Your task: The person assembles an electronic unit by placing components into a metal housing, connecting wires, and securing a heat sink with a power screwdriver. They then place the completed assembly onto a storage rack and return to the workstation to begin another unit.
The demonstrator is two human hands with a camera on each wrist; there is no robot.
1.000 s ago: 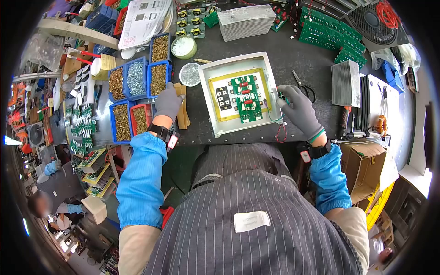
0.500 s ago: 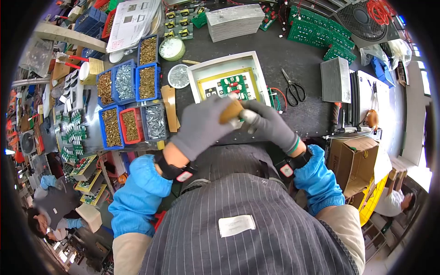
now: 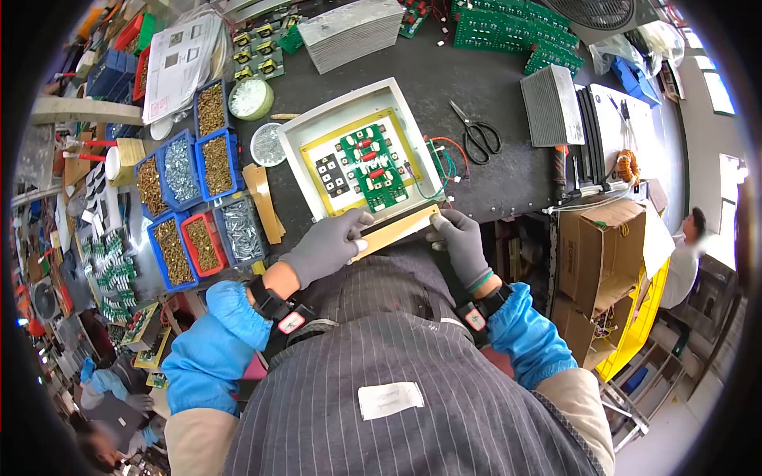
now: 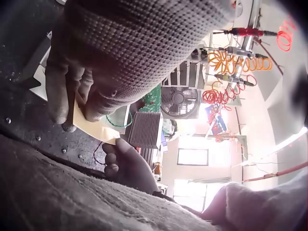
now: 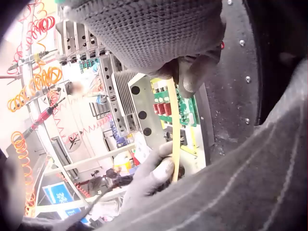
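Observation:
Both gloved hands hold a tan strip (image 3: 397, 230) between them at the table's front edge. My left hand (image 3: 328, 246) pinches its left end, my right hand (image 3: 463, 244) its right end. Just beyond the strip lies a white frame (image 3: 300, 165) with a green circuit board (image 3: 371, 165) and a black block (image 3: 331, 175) inside. In the left wrist view the strip (image 4: 94, 127) runs from the left fingers to the right hand (image 4: 130, 166). The right wrist view shows the strip (image 5: 175, 130) edge-on, with the left hand (image 5: 151, 178) at its far end.
Blue bins of screws (image 3: 216, 164) and a red bin (image 3: 204, 244) stand at the left, near more tan strips (image 3: 263, 203). Scissors (image 3: 479, 140) and wires lie right of the frame. Stacked metal plates (image 3: 553, 109) stand farther right, with green boards (image 3: 508, 32) behind.
The left hand has come from the strips at the left to the front of the frame, bringing one. The right hand has left the frame's right side and now holds the strip's other end.

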